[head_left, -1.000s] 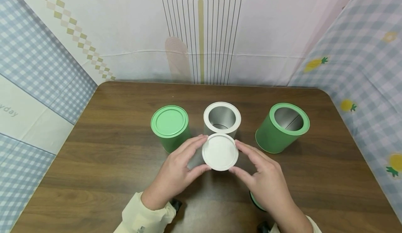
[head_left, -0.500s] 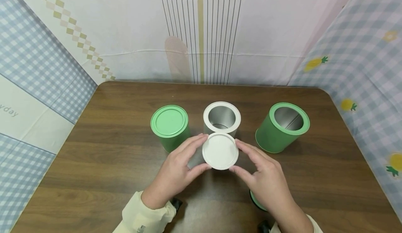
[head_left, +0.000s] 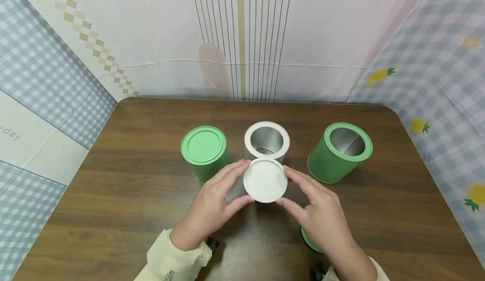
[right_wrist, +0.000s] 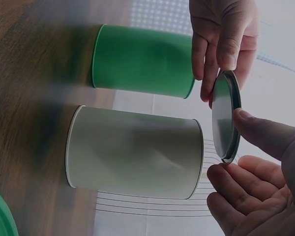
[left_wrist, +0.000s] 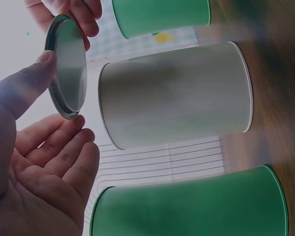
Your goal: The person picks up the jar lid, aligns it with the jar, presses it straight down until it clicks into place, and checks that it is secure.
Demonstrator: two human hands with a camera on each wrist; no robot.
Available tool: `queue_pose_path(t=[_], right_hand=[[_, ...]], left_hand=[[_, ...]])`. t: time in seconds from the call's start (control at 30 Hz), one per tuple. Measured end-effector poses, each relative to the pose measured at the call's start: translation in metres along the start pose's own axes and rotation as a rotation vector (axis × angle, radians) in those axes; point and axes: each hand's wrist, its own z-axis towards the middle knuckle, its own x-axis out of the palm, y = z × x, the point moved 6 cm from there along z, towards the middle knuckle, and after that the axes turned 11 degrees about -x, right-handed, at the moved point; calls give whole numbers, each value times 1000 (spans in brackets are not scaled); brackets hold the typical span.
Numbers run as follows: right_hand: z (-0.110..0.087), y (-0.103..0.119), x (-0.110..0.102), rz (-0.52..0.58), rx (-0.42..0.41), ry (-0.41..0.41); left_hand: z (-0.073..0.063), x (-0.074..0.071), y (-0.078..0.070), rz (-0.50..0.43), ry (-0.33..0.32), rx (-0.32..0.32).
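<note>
A round white lid point(head_left: 265, 180) is pinched at its edge by both hands, above the table in the head view. My left hand point(head_left: 212, 207) holds its left side between thumb and fingertips; my right hand point(head_left: 322, 211) does the same on the right. Just behind the lid stands an open white can point(head_left: 248, 141), its bare metal inside showing. The left wrist view shows the lid's metal underside point(left_wrist: 71, 66) facing the white can point(left_wrist: 177, 96), with a gap between them. In the right wrist view the lid point(right_wrist: 223, 118) likewise stays apart from the can's top rim.
A green can point(head_left: 206, 150) with its lid on stands to the left. Another green can point(head_left: 329, 163), open at the top, stands to the right. A green lid point(head_left: 311, 243) lies on the brown wooden table point(head_left: 113, 213), partly hidden under my right forearm. Patterned cloth point(head_left: 159, 28) hangs behind.
Hardly anything differs. Both hands keep their pinch on the white lid, which appears slightly higher in the head view, as does the whole scene. The cans stand where they were.
</note>
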Motion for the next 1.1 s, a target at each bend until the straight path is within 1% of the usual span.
queue_pose_path(t=[0.03, 0.27, 0.43, 0.77, 1.1], right_hand=[[0, 0, 0, 2, 2, 0], [1, 0, 0, -3, -1, -2], [1, 0, -1, -2, -12, -5], [3, 2, -2, 9, -28, -24], [4, 2, -3, 8, -31, -25]], left_hand=[[0, 0, 0, 0, 3, -6], [0, -1, -1, -8, -11, 13], [0, -1, 0, -8, 0, -6], [1, -3, -2, 1, 13, -20], [2, -4, -4, 3, -3, -1]])
